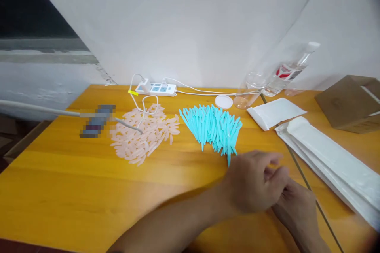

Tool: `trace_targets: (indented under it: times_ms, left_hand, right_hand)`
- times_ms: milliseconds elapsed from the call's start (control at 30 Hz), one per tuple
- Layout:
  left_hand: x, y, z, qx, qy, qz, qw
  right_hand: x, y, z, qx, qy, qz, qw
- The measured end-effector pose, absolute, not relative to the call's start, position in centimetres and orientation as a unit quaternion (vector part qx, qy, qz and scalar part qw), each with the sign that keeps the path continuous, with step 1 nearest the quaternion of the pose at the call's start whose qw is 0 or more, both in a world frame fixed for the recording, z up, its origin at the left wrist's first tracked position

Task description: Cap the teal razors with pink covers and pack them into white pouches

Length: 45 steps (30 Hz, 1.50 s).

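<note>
My left hand (252, 184) and my right hand (297, 201) meet low on the orange table (59, 174), fingers curled together; whether they hold anything is hidden. Just beyond them lies a heap of several turquoise plastic sticks (213, 126), its nearest tip almost touching my left hand. Further left sits a heap of several pale pink plastic pieces (145, 136). A stack of long white pouches (332, 162) lies to the right of my hands.
A white power strip (157, 89) with cables sits at the wall. A clear cup (249, 91), a white lid (223, 102), a plastic bottle (289, 71), a folded white pouch (274, 112) and a cardboard box (352, 101) stand at the back right.
</note>
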<state>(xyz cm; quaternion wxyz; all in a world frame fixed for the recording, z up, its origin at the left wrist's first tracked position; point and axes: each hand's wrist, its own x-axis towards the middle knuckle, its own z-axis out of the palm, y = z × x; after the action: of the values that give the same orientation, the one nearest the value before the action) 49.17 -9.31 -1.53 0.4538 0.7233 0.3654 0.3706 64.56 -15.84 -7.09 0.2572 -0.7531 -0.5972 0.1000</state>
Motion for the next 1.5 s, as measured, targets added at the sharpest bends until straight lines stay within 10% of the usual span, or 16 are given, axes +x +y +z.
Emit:
trace_targets:
  times_ms: [267, 667, 900, 1167, 1500]
  left_hand:
    - [32.0, -14.0, -5.4, 0.632, 0.664, 0.283, 0.280]
    - [38.3, -6.8, -6.8, 0.677, 0.664, 0.168, 0.269]
    - [37.5, -7.5, -6.5, 0.632, 0.654, 0.226, 0.348]
    - [36.1, -14.9, -7.0, 0.436, 0.467, 0.308, 0.705]
    - [25.9, -7.0, -6.7, 0.827, 0.526, 0.192, 0.048]
  right_hand:
    - [55.0, -14.3, -6.1, -0.642, -0.673, 0.176, 0.321]
    - [53.5, -11.5, -8.3, -0.662, -0.527, 0.415, 0.335]
    - [53.1, -10.2, -8.5, -0.627, -0.483, 0.499, 0.353]
    - [50.7, -11.2, -7.9, -0.427, -0.295, 0.759, 0.393]
    - [53.9, -12.2, -8.8, -0.528, -0.729, 0.323, 0.292]
